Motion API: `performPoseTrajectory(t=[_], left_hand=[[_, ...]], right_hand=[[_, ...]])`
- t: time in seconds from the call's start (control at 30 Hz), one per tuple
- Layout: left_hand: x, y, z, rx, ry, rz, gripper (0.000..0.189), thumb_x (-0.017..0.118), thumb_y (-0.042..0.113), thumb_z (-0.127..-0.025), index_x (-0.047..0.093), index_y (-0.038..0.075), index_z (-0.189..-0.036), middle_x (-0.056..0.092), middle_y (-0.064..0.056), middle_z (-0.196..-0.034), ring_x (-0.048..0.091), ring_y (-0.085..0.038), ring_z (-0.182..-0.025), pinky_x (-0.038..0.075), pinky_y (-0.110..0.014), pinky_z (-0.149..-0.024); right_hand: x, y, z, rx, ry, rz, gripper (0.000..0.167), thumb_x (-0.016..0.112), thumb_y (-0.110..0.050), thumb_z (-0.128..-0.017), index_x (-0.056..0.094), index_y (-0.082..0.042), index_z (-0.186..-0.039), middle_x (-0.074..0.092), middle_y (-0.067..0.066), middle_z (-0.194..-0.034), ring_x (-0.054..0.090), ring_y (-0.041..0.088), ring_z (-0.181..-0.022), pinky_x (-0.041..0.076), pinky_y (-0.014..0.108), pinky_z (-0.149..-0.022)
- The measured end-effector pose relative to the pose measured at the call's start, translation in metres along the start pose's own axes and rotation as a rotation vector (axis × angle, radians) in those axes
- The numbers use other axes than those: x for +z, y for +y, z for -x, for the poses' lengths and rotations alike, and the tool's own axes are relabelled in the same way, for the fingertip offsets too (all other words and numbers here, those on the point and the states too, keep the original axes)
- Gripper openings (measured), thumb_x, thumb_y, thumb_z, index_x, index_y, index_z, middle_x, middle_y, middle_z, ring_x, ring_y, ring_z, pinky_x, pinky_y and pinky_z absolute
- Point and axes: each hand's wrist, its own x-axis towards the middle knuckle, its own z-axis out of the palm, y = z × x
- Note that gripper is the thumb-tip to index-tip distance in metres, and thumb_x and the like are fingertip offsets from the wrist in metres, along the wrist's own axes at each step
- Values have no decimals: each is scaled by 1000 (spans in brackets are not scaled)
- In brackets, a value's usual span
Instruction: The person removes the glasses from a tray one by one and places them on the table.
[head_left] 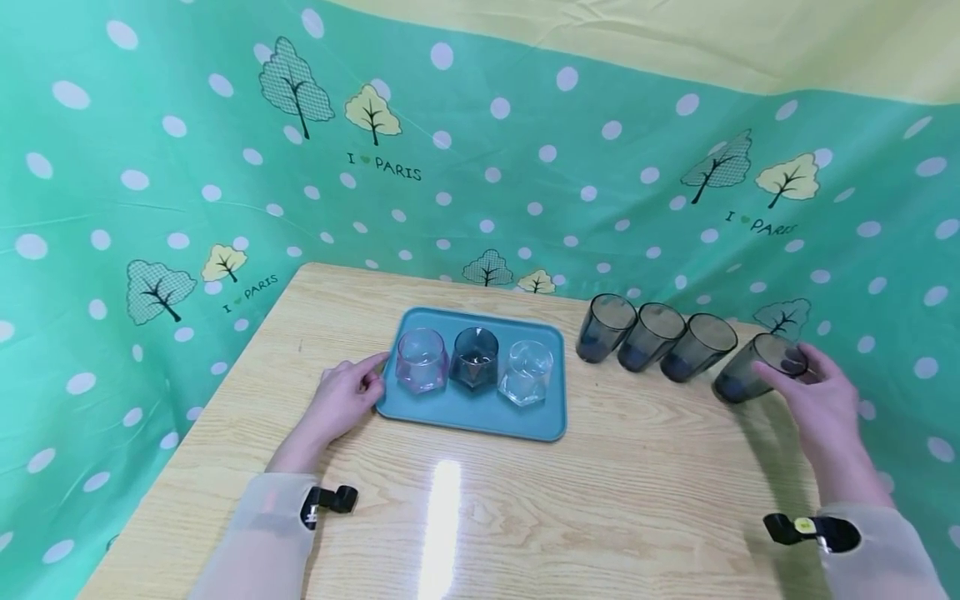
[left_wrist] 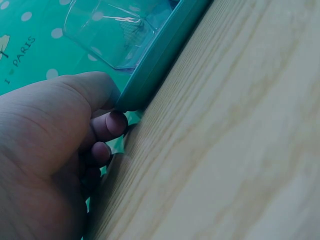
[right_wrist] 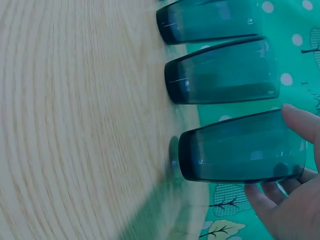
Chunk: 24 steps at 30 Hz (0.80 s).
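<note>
My left hand [head_left: 347, 398] pinches the left rim of a blue tray [head_left: 468, 420] between thumb and forefinger, as the left wrist view shows close up. Three short faceted glasses stand in a row on that tray: a pinkish glass [head_left: 422, 367], a dark grey glass [head_left: 475, 367] and a clear glass [head_left: 527, 379]. At the right, my right hand [head_left: 825, 408] grips a tall smoky tumbler [right_wrist: 240, 150] near its mouth, thumb on one side and fingers on the other. The tumbler is upright; whether its base touches the table I cannot tell.
Three more tall smoky tumblers stand in a row left of the held one: a near tumbler [head_left: 693, 350], a middle tumbler [head_left: 647, 340] and a far-left tumbler [head_left: 602, 332]. They stand close to the back edge of the wooden table [head_left: 600, 500]. Behind hangs a green dotted curtain [head_left: 525, 167].
</note>
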Motion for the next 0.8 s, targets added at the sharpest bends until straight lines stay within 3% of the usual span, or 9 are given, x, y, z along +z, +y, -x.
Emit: performPoseTrajectory(t=[0.07,0.2,0.37,0.8], left_hand=[[0,0,0,-5,-3,1,51,64,11,-105,61,3,-156,63,6,-86,52,-22,-88,34,-56,-101],[1,0,1,-12,-8,5,51,65,11,-106,61,4,-156,64,5,-89,52,-21,-88,34,-56,-102],[1,1,1,-5,-4,3,51,64,11,-105,61,3,-156,64,6,-89,52,-21,-88,34,-56,-102],[0,1,1,-5,4,6,51,65,10,-105,62,3,-155,65,5,-88,52,-22,-87,33,-56,-102]], right_hand=[[2,2,-4,-5,8,21,109,84,-50,-97,13,-33,-178,26,-5,-180,25,16,-163,31,20,-121],[5,3,-9,-10,19,34,110,82,-53,-97,11,-31,-178,28,-3,-180,23,18,-164,26,28,-127],[8,1,-11,-13,18,52,110,80,-58,-97,9,-33,-178,24,1,-181,22,25,-165,26,36,-129],[17,-1,-18,-25,17,6,106,80,-53,-98,14,-33,-178,20,-1,-182,21,27,-166,24,38,-130]])
